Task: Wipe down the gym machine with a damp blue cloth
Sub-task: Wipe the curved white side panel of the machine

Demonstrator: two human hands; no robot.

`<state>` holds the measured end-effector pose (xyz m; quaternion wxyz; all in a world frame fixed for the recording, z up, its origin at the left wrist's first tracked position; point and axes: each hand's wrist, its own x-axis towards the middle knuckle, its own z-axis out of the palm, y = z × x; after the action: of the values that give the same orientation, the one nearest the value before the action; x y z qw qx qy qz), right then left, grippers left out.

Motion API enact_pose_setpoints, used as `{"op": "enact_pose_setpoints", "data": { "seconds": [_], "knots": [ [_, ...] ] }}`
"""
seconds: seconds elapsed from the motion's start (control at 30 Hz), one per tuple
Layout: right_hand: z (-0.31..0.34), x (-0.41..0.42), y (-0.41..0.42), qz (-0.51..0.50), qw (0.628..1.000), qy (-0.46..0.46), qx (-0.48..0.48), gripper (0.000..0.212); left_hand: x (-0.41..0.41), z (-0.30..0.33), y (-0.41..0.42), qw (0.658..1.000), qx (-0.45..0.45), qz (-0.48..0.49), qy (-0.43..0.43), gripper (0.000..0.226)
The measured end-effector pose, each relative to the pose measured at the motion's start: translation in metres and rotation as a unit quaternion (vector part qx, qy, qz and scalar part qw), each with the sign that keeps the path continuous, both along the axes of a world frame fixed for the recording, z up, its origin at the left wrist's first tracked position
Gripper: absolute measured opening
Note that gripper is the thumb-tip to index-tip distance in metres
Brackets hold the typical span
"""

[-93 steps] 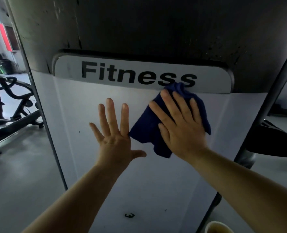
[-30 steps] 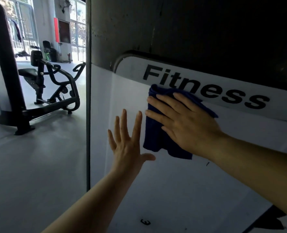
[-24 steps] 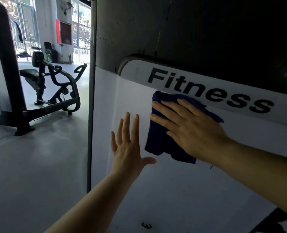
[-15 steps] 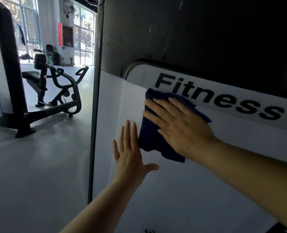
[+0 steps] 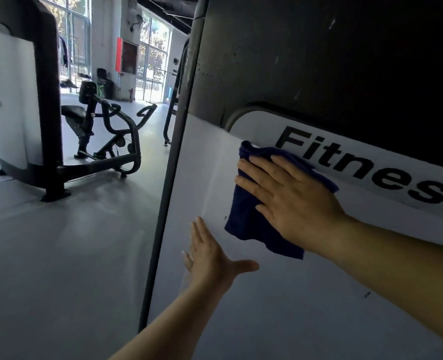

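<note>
— Nearest the camera?
— Two bare forearms, two hands. Left hand [image 5: 211, 258] low on the white panel [image 5: 280, 307], fingers straight and close together, thumb splayed out to the right, holding nothing. Seen nearly edge-on, so cannot tell whether palm or only fingertips touch.
— And higher up?
— Right hand [image 5: 290, 201], flat, fingers straight and slightly spread, pressing one blue cloth [image 5: 243, 219] against the panel. No curl, no pinch.
— Where exactly on the machine?
— Upper left part of the white panel, top edge of the cloth just reaching the label strip [image 5: 350, 162] and touching the foot of the letter "F". One strip, one word in black, "Fitness", its end cut off at the right edge. Much of the cloth hidden under the hand; left side and lower corner hanging free.
— Above that?
— One dark panel [image 5: 332, 61], speckled with pale spots. Down the machine's left edge, one grey post [image 5: 173, 162], blocking part of the room behind.
— Marks on the white?
— Two small dark specks, one beside the cloth, one lower right.
— Farther back?
— Grey floor [image 5: 59, 255], then one black seated machine [image 5: 103, 141], and at far left one more white-panelled frame [image 5: 22, 100]. Beyond, tall windows [image 5: 72, 35] and one red panel [image 5: 119, 54] on a pillar.
</note>
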<state>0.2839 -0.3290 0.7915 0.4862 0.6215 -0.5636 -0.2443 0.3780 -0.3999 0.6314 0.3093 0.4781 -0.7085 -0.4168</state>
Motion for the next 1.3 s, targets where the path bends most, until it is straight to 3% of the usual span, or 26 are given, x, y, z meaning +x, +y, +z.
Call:
{"op": "enact_pose_setpoints", "data": {
  "seconds": [0.4,0.77,1.0,1.2,1.3],
  "knots": [
    [0.008,0.023,-0.050,-0.008,1.000,0.022,0.012,0.060,0.009,-0.012,-0.008,0.999,-0.019,-0.030,-0.016,0.149],
    [0.006,0.050,-0.094,-0.050,0.998,0.045,-0.013,0.061,0.047,-0.020,-0.044,0.990,-0.069,-0.121,0.000,0.092],
    [0.002,0.053,-0.112,-0.060,0.997,0.057,-0.006,0.062,0.068,-0.022,-0.060,0.966,-0.037,-0.249,-0.057,0.101],
    [0.008,0.067,-0.154,-0.073,0.995,0.062,-0.013,0.064,0.073,-0.021,-0.062,0.961,0.016,-0.271,-0.050,0.096],
    [0.005,0.062,-0.147,-0.070,0.994,0.062,0.061,0.058,0.073,-0.026,-0.062,0.964,0.027,-0.264,-0.035,0.098]
  ]
}}
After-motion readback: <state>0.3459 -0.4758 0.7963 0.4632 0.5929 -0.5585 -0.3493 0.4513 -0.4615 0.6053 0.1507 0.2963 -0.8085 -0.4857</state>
